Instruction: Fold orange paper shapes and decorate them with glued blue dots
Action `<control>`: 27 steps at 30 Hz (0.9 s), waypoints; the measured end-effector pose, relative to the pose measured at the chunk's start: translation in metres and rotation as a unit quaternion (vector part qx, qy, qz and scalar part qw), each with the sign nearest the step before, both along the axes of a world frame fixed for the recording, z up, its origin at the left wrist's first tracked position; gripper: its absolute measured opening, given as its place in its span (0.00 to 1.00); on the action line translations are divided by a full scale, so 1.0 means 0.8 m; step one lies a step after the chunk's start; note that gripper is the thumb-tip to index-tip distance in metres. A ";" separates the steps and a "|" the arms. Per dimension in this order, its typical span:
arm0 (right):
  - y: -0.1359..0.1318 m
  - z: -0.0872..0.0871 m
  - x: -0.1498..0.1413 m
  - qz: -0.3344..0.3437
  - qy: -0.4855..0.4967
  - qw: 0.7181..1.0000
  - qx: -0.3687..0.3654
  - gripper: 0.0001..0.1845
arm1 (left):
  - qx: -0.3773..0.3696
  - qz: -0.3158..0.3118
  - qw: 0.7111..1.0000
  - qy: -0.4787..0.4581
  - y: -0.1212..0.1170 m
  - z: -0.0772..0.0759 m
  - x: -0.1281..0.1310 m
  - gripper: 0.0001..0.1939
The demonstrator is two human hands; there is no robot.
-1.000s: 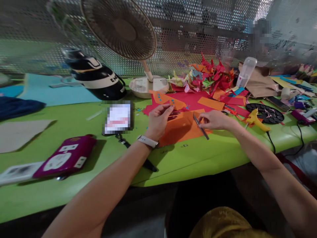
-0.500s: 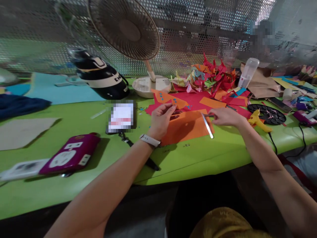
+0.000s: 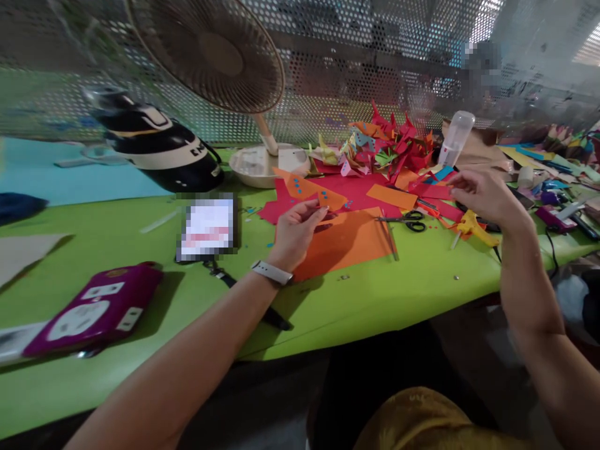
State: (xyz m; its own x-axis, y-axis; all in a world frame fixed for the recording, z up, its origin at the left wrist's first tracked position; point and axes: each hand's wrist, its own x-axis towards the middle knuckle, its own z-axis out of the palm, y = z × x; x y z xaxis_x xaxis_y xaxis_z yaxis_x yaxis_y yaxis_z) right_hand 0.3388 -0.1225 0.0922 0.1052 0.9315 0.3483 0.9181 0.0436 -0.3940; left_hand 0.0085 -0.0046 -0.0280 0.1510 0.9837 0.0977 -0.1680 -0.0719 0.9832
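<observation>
My left hand [image 3: 300, 232] pinches the lower edge of an orange paper piece [image 3: 304, 187] with blue dots, over a red sheet. Beneath this hand lies a flat orange sheet [image 3: 351, 240]. A thin, tweezers-like metal tool [image 3: 389, 236] rests across that sheet's right edge. Beside it lie black-handled scissors [image 3: 415, 220], blades pointing left. My right hand [image 3: 485, 195] hovers above the right part of the table, fingers bent and apart, with nothing visible in them. Just below it is a yellow glue gun [image 3: 473, 230]; a dark round tray is mostly hidden behind the hand.
A fan [image 3: 269, 165] and a black bottle [image 3: 164, 153] stand at the back. Folded paper shapes [image 3: 389, 140] are heaped near a clear bottle [image 3: 457, 137]. A blurred-out screen [image 3: 209, 226] with a strap and a purple device [image 3: 94, 312] lie left.
My right hand has left the metal tool and the scissors and moved right and up. The tool and scissors now lie uncovered. My left hand keeps its pinch. The view shifted slightly.
</observation>
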 end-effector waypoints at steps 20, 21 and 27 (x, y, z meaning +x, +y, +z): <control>-0.064 -0.128 0.095 -0.186 -0.181 0.962 -0.088 0.19 | -0.031 -0.013 0.997 -0.065 0.004 -0.005 0.006 0.11; -0.066 -0.133 0.097 -0.186 -0.178 0.964 -0.065 0.19 | -0.035 -0.013 0.997 -0.068 0.004 -0.004 0.007 0.11; -0.073 -0.126 0.098 -0.231 -0.067 0.962 0.126 0.20 | -0.060 -0.012 0.994 -0.095 0.000 0.003 0.011 0.10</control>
State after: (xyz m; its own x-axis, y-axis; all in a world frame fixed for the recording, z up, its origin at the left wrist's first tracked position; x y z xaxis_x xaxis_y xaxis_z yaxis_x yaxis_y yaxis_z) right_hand 0.4172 -0.1808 -0.0089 0.4264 0.6805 0.5960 0.9042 -0.3033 -0.3006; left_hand 0.0175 -0.0043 -0.0260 0.1651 0.9862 0.0090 -0.3523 0.0504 0.9345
